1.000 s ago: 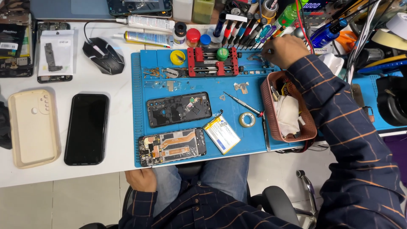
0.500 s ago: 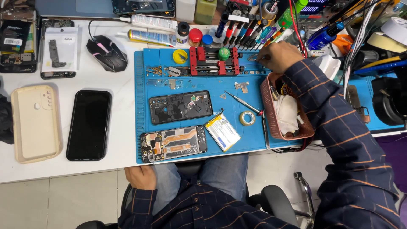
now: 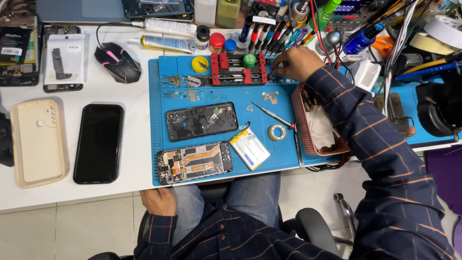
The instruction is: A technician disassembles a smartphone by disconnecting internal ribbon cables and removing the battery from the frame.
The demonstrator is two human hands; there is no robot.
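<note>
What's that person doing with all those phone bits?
A person sits at a bench with a phone taken apart on a blue mat. The right hand reaches to the row of screwdrivers at the back of the mat, beside a red clamp holder. The left hand rests on the lap, holding nothing. The opened phone body, its frame and the battery lie untouched on the mat.

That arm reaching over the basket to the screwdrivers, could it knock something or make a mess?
Maybe. The right hand reaches to the tool rack, and its sleeve passes right over the reddish basket at the mat's edge; a bump might tip it. The small screwdriver and tape roll lie loose nearby and could get swept away. The opened phone sits at the table's near edge, above the left hand, where a nudge might drop it.
</note>
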